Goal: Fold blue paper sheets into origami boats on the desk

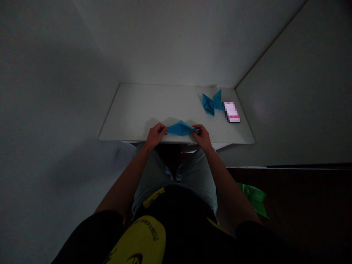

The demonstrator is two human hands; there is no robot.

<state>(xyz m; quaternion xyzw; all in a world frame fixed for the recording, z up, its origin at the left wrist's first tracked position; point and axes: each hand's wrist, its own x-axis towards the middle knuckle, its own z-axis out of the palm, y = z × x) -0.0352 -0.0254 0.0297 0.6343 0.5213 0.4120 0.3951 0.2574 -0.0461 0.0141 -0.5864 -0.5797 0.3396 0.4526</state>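
A piece of folded blue paper (180, 128) stretches between my two hands, just above the near edge of the white tabletop. It has a low peak in the middle and tapers toward both ends. My left hand (156, 135) pinches its left tip between thumb and fingers. At the opposite tip, my right hand (201, 136) is closed on the paper in the same way. Two folded blue paper boats (208, 105) rest farther back on the right; the other boat (217, 99) stands close beside the first.
The white tabletop (154, 104) sits between walls on the left, back and right. A phone (231, 112), its screen blurred out, lies near the right edge by the boats. On the dark floor at lower right is a green plastic object (254, 198), partly hidden by my right arm.
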